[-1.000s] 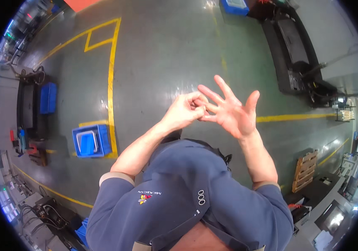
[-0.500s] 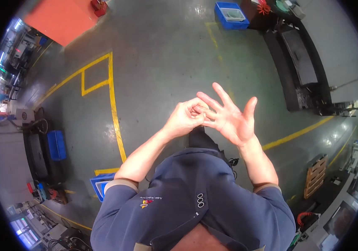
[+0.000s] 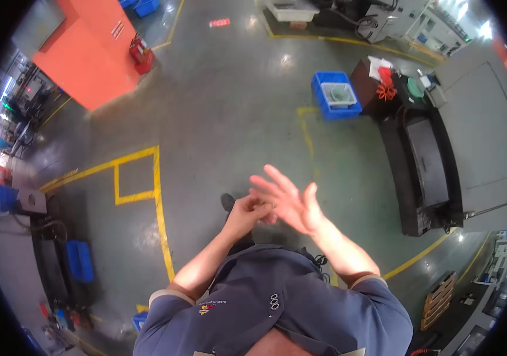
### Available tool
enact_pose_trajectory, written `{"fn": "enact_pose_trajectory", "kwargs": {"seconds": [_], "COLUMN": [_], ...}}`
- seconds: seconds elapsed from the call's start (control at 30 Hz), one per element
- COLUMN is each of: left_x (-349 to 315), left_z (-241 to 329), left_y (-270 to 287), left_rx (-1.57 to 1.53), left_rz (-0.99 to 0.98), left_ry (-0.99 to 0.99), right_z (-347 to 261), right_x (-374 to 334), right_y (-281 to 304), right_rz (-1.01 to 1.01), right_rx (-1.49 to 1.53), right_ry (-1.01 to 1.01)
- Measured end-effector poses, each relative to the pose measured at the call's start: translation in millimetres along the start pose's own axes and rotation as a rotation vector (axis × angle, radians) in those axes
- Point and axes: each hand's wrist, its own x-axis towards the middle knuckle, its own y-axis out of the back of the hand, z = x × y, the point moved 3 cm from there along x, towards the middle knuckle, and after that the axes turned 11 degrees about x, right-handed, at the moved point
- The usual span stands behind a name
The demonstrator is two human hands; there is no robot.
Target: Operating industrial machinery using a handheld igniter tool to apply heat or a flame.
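Observation:
My right hand [image 3: 289, 200] is held up in front of my chest with its fingers spread and the palm turned left. My left hand [image 3: 247, 213] is curled, and its fingertips pinch at the palm side of the right hand's fingers. I cannot make out any object between them. Both bare forearms rise from the short sleeves of a dark blue shirt [image 3: 271, 308]. Far below lies a grey-green workshop floor [image 3: 218, 118] with yellow lines.
A blue crate [image 3: 336, 95] with a pale tray stands on the floor ahead. A long black machine bed [image 3: 422, 166] runs along the right. An orange cabinet [image 3: 84, 50] is at upper left, a red item [image 3: 142, 52] beside it. Blue bins [image 3: 78, 261] sit left.
The view has swung across the floor: the orange cabinet and blue crate now show more fully. My hands stay together, the left still picking at the spread right hand.

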Motion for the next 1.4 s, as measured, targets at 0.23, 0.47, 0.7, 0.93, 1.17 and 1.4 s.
{"fn": "enact_pose_trajectory", "kwargs": {"seconds": [0.23, 0.47, 0.7, 0.93, 1.17, 1.4], "left_x": [154, 297, 475, 684, 844, 991], "left_z": [45, 137, 182, 244, 302, 347], "left_y": [144, 248, 295, 336, 398, 492], "left_rx": [0.165, 0.127, 0.139, 0.200, 0.158, -0.025], "left_rz": [-0.245, -0.477, -0.612, -0.632, -0.523, -0.475], "left_ry": [-0.083, 0.103, 0.158, 0.109, 0.169, 0.132], "right_z": [-34, -111, -210, -334, -443, -505], "right_x": [198, 353, 472, 616, 769, 937], "right_y": [61, 95, 179, 301, 379, 444], "right_rz": [-0.139, -0.221, -0.190, -0.207, -0.307, -0.295], "right_rx": [0.118, 0.036, 0.031, 0.119, 0.167, 0.096], "right_ry": [-0.037, 0.053, 0.124, 0.110, 0.011, -0.034]}}
